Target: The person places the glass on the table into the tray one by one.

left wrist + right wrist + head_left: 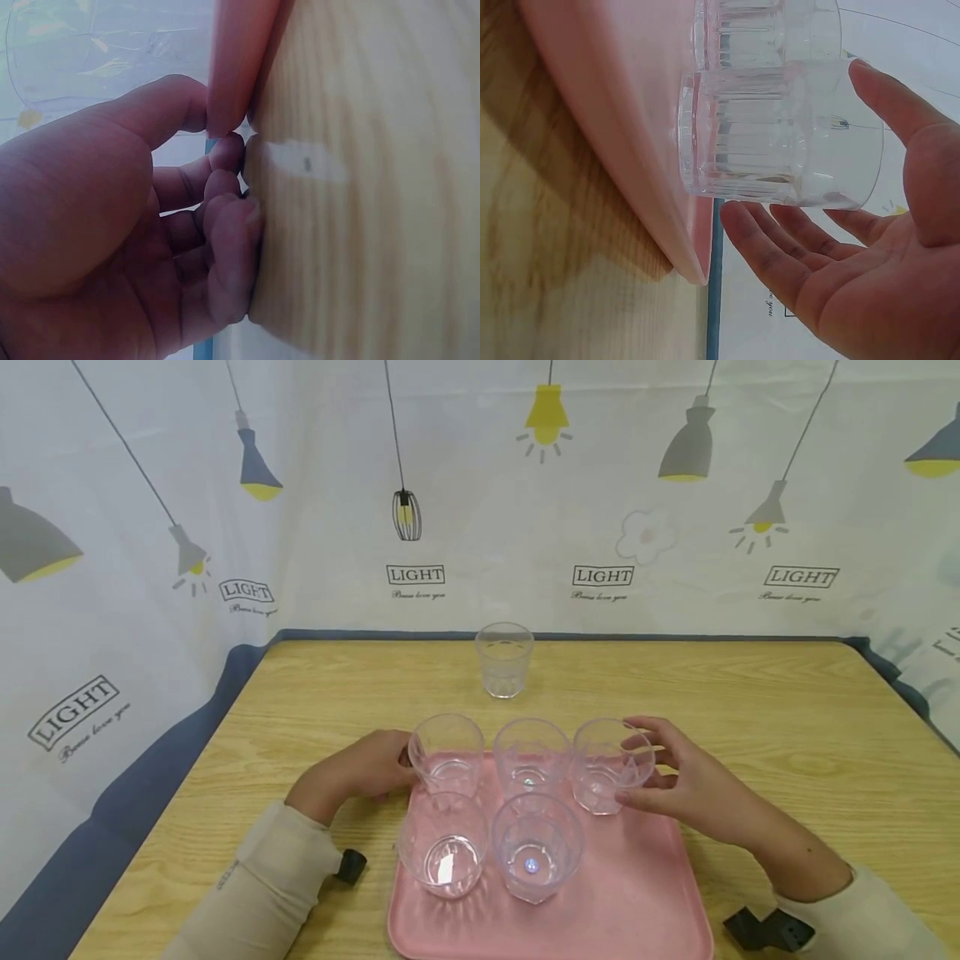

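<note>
Several clear plastic cups stand on a pink tray (637, 893). My right hand (693, 781) holds the back-right cup (600, 785), thumb on its near side and fingers round its far side; its base rests on the tray. In the right wrist view, thumb and fingers of the right hand (900, 247) span that cup (757, 135). My left hand (367, 764) is at the tray's back-left corner, beside the back-left cup (447, 747). In the left wrist view, the left hand (142, 202) pinches the tray's edge (232, 82), its other fingers curled against the tabletop.
A back-middle cup (531, 752), a front-left cup (444, 847) and a front-middle cup (537, 852) share the tray. Beyond it, one more clear cup (505, 660) stands on the wooden table (337, 685). A white lamp-print cloth (495, 527) hangs behind.
</note>
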A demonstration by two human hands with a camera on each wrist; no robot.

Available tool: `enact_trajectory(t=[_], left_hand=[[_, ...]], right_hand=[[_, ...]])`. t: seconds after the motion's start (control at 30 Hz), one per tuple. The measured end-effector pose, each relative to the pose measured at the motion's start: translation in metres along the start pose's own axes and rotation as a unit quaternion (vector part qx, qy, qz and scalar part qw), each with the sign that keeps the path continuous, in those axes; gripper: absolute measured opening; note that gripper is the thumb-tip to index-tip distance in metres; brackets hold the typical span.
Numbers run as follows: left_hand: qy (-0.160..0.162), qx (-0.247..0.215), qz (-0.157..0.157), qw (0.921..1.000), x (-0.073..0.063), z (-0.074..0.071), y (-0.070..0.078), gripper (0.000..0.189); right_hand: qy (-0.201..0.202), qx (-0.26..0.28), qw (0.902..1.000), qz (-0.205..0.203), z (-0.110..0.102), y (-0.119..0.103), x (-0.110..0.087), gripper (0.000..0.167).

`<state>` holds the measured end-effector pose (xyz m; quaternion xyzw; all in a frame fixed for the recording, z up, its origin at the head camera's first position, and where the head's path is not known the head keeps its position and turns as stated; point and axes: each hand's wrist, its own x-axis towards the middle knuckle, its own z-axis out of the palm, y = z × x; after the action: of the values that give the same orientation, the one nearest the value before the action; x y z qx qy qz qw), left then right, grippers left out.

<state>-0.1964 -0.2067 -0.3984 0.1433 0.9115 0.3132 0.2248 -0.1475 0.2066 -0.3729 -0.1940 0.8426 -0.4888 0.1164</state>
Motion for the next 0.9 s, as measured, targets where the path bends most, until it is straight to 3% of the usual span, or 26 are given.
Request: enact_trajectory(t=[0.3, 0.5, 0.9], left_hand=[[0.002, 0.004, -0.004, 1.0000, 0.003, 0.002, -0.003, 0.018], [0.001, -0.002, -0.002, 1.0000, 0.003, 0.002, -0.003, 0.019], [0.000, -0.004, -0.009, 0.9999, 0.002, 0.002, 0.000, 0.016]], right_hand=[[0.004, -0.014, 0.9999, -0.007, 0.000, -0.001, -0.001, 0.085], [0.007, -0.044, 0.9989, -0.014, -0.005, -0.005, -0.002, 0.074], [0.055, -0.078, 0.9952, -0.024, -0.023, -0.019, -0.005, 0.065]])
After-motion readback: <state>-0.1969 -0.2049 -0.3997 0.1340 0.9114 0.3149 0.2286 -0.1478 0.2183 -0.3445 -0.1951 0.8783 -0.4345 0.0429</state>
